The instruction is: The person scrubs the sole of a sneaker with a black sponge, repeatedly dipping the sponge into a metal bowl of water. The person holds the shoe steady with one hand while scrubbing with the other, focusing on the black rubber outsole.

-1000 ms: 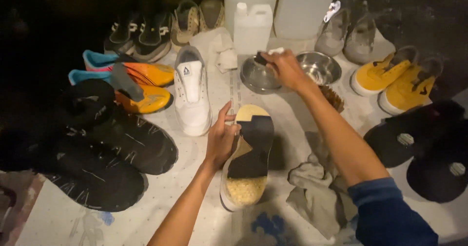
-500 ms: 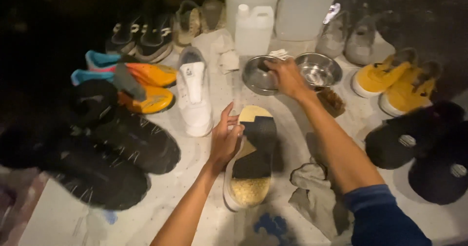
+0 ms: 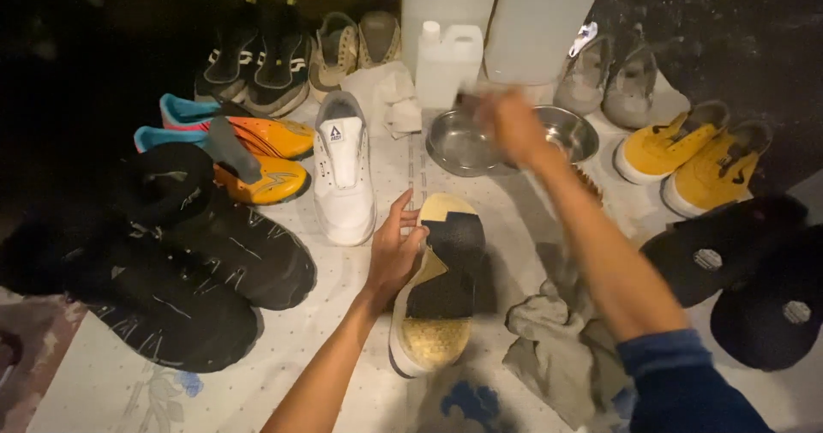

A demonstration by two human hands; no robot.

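Note:
A shoe (image 3: 439, 289) lies sole up in the middle of the white patterned cloth (image 3: 111, 381), its sole black and yellow. My left hand (image 3: 394, 249) grips its left edge and holds it steady. My right hand (image 3: 513, 126) is blurred above the gap between two metal bowls (image 3: 459, 146), (image 3: 573, 131). It seems closed on a small dark object, perhaps a brush, but the blur hides what it is.
A white sneaker (image 3: 343, 169) stands left of the upturned shoe. Orange and blue shoes (image 3: 257, 154) and big black shoes (image 3: 184, 261) fill the left. Yellow shoes (image 3: 690, 154) and black soles (image 3: 729, 257) lie right. A grey rag (image 3: 557, 347) lies near. White jugs (image 3: 446, 60) stand behind.
My right hand has lifted off the left bowl's rim and swung quickly above the bowls, now blurred. My left hand stays on the upturned shoe.

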